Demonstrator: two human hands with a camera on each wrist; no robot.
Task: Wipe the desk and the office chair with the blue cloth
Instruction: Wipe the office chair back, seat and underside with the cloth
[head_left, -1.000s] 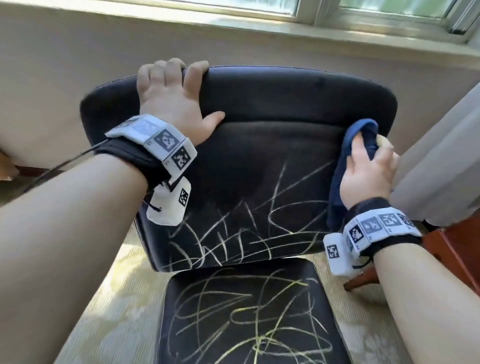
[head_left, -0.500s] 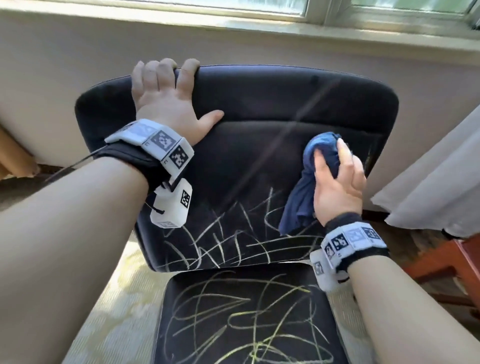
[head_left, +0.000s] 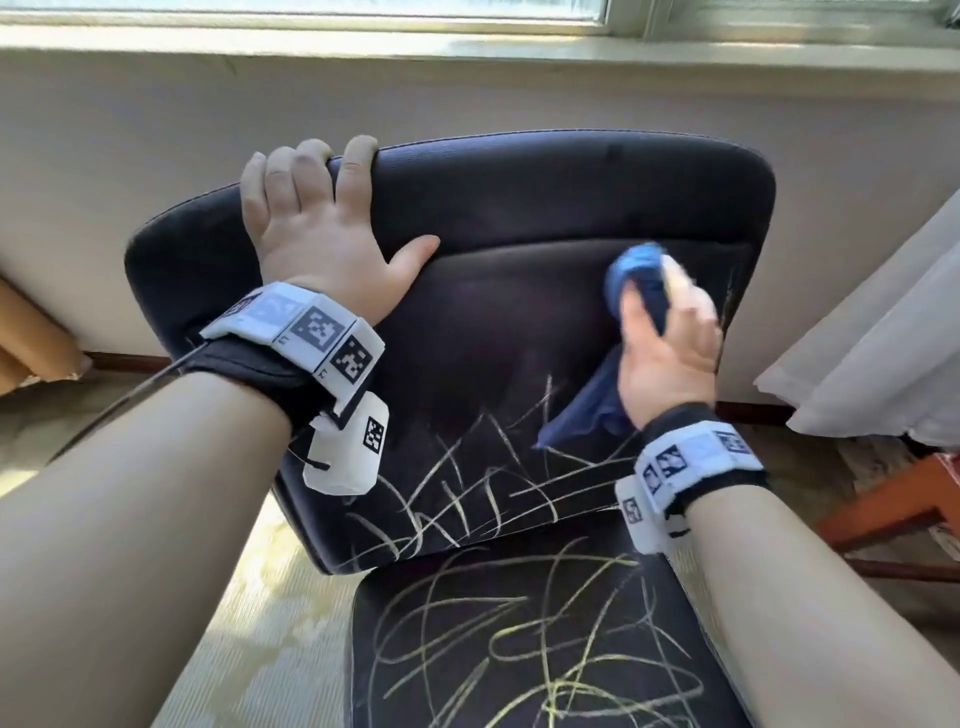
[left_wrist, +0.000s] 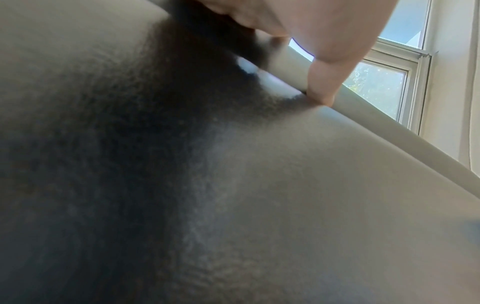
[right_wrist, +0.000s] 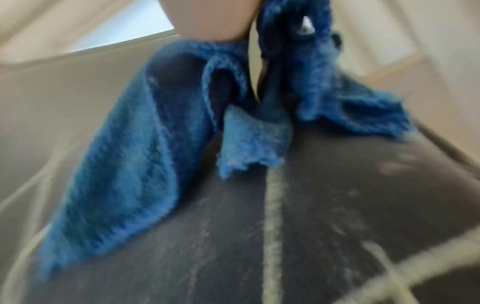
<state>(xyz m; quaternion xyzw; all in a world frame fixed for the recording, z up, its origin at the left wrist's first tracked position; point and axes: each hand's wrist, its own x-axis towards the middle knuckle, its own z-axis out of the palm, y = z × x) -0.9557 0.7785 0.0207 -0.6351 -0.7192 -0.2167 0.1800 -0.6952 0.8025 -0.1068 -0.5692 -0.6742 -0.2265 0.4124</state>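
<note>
A black office chair (head_left: 519, 322) faces me, with yellow-white scribbles across the lower backrest and the seat (head_left: 519, 649). My left hand (head_left: 322, 228) grips the top left edge of the backrest, fingers curled over it and thumb spread on the front; the left wrist view shows the thumb (left_wrist: 322, 82) pressed into the padding. My right hand (head_left: 670, 332) holds the bunched blue cloth (head_left: 592, 395) against the right side of the backrest, a corner hanging down. Up close the blue cloth (right_wrist: 124, 164) lies on dark leather streaked with chalk lines.
A beige wall and window sill (head_left: 467, 47) stand behind the chair. A white curtain (head_left: 883, 338) hangs at the right above a reddish wooden piece (head_left: 893, 509). Something brown (head_left: 26, 338) sits at the far left on the light carpet.
My right hand swept the cloth from the backrest's right edge toward the middle, then back to the right. The scribbles high on the right have gone. My left hand kept its grip.
</note>
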